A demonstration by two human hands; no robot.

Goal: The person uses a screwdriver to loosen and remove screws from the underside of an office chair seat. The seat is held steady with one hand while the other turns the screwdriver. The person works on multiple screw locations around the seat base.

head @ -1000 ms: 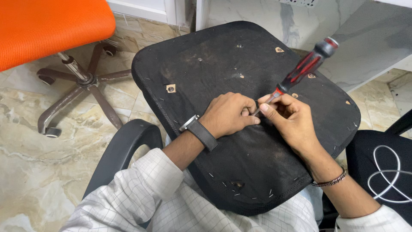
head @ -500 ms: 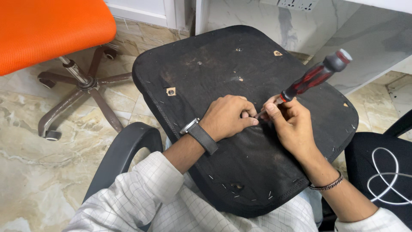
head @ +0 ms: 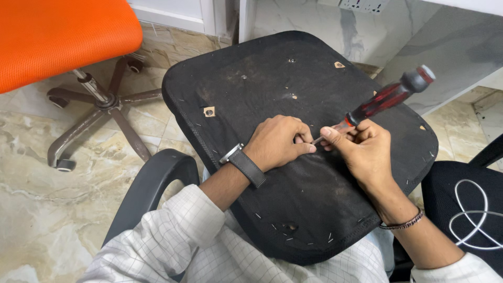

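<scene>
Two hands meet on the upturned seat cushion [head: 272,78] across our lap. Our left hand [head: 277,141] curls shut, pinning fabric beside the tip, while our right hand [head: 361,149] clamps the screwdriver [head: 385,99] — handle slanting up and away.

Orange chair [head: 57,36] on brown star base [head: 99,112], upper left; marble floor [head: 31,209]; white cable [head: 474,212] coiled on black seat [head: 445,194], lower right; wall socket [head: 361,5] at top

Two hands, the left hand [head: 276,141] and right hand [head: 361,149], work at one black seat pad [head: 272,68]; one screwdriver [head: 385,99], one orange chair [head: 63,36] left of the pad, one white cable [head: 474,212].
</scene>
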